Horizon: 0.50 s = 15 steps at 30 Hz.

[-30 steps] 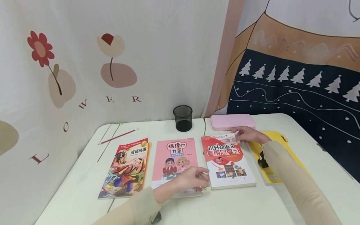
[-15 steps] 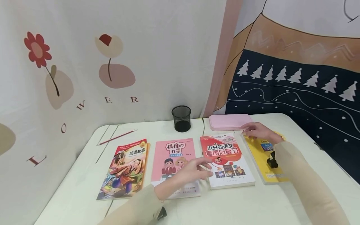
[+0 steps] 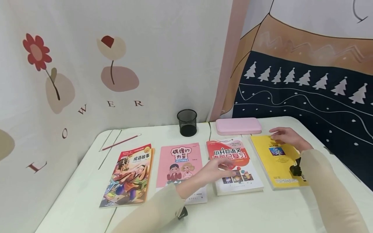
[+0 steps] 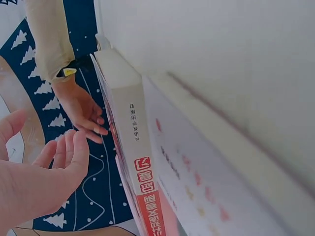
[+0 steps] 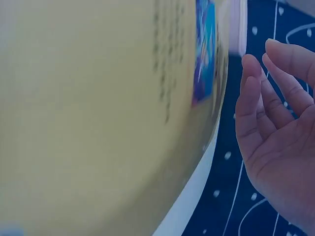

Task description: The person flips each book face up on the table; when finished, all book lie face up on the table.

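Four books lie in a row on the pale table [image 3: 262,210]: a comic-style book [image 3: 128,174], a pink book [image 3: 180,168], a red-and-white book [image 3: 233,161] and a yellow book [image 3: 276,161]. My left hand [image 3: 217,168] hovers with relaxed fingers over the lower part of the red-and-white book, holding nothing; in the left wrist view that hand [image 4: 44,172] floats beside the book's spine [image 4: 138,147]. My right hand [image 3: 284,136] is over the far end of the yellow book, fingers loosely bent. The right wrist view shows it [image 5: 275,123] empty beside the yellow cover [image 5: 108,98].
A black mesh pen cup [image 3: 187,122] and a pink pencil case [image 3: 238,126] stand at the back of the table. A red pencil [image 3: 120,141] lies at the back left. Patterned cloth hangs behind and to the right.
My right hand left the top of the red-and-white book and moved right over the yellow book. My left hand slid right from the pink book onto the red-and-white book.
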Motion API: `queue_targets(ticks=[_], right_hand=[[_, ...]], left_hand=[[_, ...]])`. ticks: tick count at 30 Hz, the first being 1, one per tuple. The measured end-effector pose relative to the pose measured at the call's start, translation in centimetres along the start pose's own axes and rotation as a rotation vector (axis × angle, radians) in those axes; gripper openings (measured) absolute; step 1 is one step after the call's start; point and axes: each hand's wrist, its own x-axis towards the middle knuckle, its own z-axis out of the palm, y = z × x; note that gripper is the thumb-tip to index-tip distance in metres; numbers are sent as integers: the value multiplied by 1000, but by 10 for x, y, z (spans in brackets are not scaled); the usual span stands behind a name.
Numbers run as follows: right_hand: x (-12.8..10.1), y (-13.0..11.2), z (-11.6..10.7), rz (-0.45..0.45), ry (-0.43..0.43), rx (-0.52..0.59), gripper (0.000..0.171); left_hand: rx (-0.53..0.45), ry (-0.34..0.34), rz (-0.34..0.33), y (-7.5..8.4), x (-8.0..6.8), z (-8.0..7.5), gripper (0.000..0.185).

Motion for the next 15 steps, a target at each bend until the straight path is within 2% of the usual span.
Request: queue_targets(ticks=[6, 11, 15], right_hand=[[-2, 17, -13, 48, 36, -10, 55], [-3, 28, -20, 62, 46, -16, 55], [-5, 33, -22, 65, 30, -25, 57]], left_hand=[[79, -12, 2, 5, 10, 6, 39], [90, -19, -12, 11, 16, 13, 39], [43, -16, -31, 13, 21, 22, 37]])
